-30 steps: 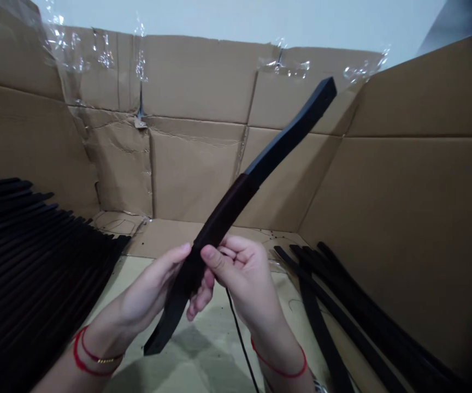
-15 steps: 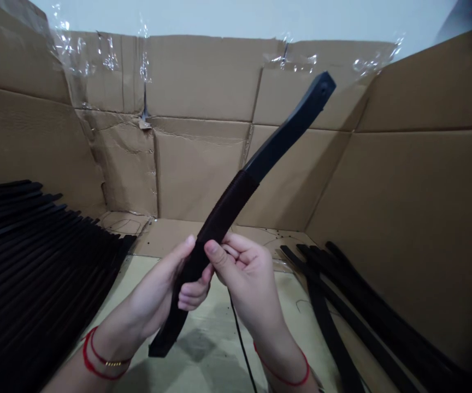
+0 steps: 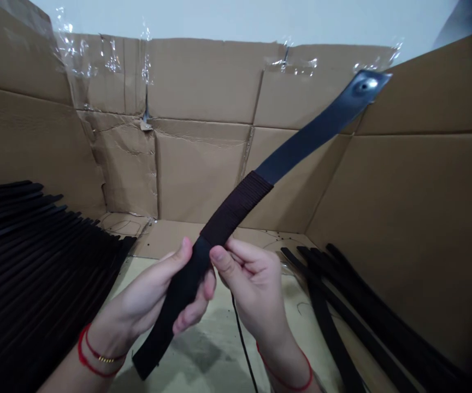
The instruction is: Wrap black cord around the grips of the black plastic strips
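A curved, flat black strip (image 3: 313, 134) with a small hole near its far end slants up to the right. Dark brown cord is wound in close turns (image 3: 236, 210) round its middle. My left hand (image 3: 154, 295) grips the bare lower part, thumb on one edge and fingers curled round behind. Just below the winding, my right hand (image 3: 252, 289) is closed in a pinch at the strip's right edge. From under that hand a thin dark cord (image 3: 242, 333) hangs down; the exact pinch point is partly hidden by the fingers.
Many similar dark strips (image 3: 47, 273) lie side by side at the left. Several more strips (image 3: 342, 305) lie at the right. Taped cardboard walls (image 3: 203, 169) enclose the pale work surface (image 3: 203, 355) at the back and both sides.
The strip has turned about its length, now showing its broad face and the winding's ridges. Its far end has swung right, its near end left and down. Both hands keep their hold.
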